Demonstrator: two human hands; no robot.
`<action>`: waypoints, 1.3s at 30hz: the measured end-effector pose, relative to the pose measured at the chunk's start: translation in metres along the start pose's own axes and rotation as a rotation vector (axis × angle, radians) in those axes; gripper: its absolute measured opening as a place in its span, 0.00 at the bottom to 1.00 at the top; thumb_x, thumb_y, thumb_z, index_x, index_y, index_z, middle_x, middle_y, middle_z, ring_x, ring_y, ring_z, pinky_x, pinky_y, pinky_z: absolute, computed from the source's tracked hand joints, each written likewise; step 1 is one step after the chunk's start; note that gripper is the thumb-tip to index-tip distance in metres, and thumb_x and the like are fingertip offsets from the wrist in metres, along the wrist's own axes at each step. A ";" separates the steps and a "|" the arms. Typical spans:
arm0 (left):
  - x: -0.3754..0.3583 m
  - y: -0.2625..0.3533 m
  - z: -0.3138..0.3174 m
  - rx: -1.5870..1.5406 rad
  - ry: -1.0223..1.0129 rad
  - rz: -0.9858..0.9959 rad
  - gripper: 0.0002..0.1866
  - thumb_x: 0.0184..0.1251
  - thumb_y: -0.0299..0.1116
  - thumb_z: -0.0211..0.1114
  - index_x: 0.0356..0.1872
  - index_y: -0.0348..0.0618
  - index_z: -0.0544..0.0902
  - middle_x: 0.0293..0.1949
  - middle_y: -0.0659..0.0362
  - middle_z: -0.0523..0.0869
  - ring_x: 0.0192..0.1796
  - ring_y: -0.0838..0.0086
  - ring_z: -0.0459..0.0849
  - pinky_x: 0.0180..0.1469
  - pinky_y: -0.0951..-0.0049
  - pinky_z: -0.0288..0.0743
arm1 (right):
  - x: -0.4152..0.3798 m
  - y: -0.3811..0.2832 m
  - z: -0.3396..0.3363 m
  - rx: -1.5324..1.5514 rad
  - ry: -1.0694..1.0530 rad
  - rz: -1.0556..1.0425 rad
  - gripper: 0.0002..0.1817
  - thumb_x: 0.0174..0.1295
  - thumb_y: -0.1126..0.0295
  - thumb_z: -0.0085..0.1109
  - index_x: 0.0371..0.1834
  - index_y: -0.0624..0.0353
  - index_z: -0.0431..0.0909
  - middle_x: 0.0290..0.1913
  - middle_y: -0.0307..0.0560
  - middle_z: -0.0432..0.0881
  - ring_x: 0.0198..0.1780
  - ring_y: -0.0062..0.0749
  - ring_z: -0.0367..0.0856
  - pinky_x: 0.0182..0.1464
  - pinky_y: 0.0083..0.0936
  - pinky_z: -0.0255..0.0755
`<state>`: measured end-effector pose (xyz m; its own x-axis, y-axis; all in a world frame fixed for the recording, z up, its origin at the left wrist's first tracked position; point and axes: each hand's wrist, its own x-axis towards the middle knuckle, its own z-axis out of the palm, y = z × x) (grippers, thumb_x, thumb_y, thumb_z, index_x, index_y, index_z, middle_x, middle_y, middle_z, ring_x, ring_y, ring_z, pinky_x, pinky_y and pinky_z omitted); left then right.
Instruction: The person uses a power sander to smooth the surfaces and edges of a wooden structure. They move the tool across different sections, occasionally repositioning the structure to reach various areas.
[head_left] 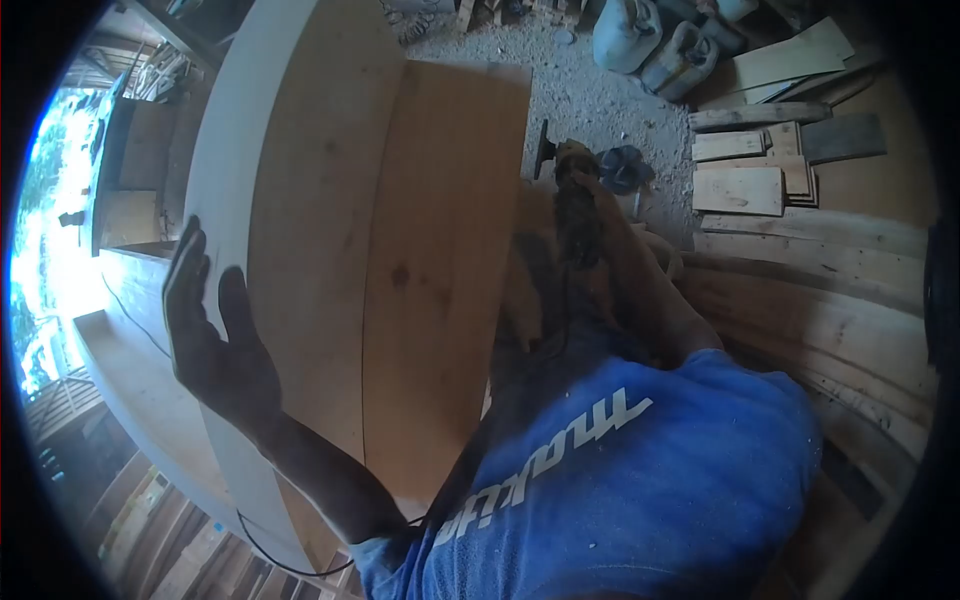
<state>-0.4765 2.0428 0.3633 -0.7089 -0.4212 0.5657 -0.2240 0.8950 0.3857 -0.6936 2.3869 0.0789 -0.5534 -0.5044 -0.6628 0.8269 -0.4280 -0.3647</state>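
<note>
My left hand is raised at the left with its fingers stretched out and the thumb apart, over the pale edge of a large wooden piece. Whether it touches the wood cannot be told. At the right of the wood, my right hand is wrapped round a dark power tool. The tool's disc stands edge-on close to the wood's right edge, with a small gap visible. A dark cord runs down from the tool toward my body.
Stacked boards and long planks lie at the right. Plastic jugs stand at the top right on the littered ground. A black cord hangs at the lower left, near more timber.
</note>
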 end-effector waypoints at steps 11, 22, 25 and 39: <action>0.061 -0.018 0.067 0.245 -0.255 0.044 0.42 0.63 0.29 0.80 0.80 0.53 0.72 0.83 0.53 0.69 0.83 0.52 0.67 0.81 0.46 0.66 | 0.035 -0.030 0.027 0.027 0.151 0.151 0.19 0.72 0.52 0.66 0.43 0.60 0.82 0.31 0.48 0.85 0.28 0.37 0.85 0.33 0.35 0.82; 0.057 -0.029 0.070 0.331 -0.274 -0.085 0.53 0.55 0.39 0.85 0.83 0.58 0.66 0.86 0.55 0.63 0.86 0.49 0.61 0.83 0.40 0.62 | 0.050 -0.065 0.042 -0.030 0.191 0.112 0.18 0.71 0.53 0.67 0.44 0.59 0.83 0.34 0.47 0.86 0.32 0.39 0.88 0.37 0.37 0.85; 0.057 -0.029 0.071 0.371 -0.300 -0.089 0.55 0.54 0.44 0.85 0.85 0.58 0.64 0.86 0.55 0.63 0.86 0.48 0.60 0.84 0.38 0.61 | 0.068 -0.080 0.038 -0.032 0.101 0.054 0.19 0.72 0.51 0.65 0.43 0.59 0.82 0.33 0.46 0.86 0.32 0.37 0.87 0.37 0.36 0.85; 0.059 -0.023 0.071 0.471 -0.351 -0.117 0.58 0.53 0.44 0.85 0.86 0.59 0.61 0.87 0.55 0.60 0.88 0.49 0.56 0.86 0.39 0.55 | 0.029 -0.064 0.057 0.006 0.192 0.185 0.16 0.70 0.55 0.67 0.43 0.58 0.82 0.34 0.46 0.86 0.30 0.39 0.87 0.33 0.40 0.84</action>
<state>-0.5608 2.0077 0.3366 -0.8223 -0.5191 0.2332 -0.5294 0.8481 0.0212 -0.7680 2.3568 0.1206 -0.3635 -0.4230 -0.8300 0.9112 -0.3468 -0.2224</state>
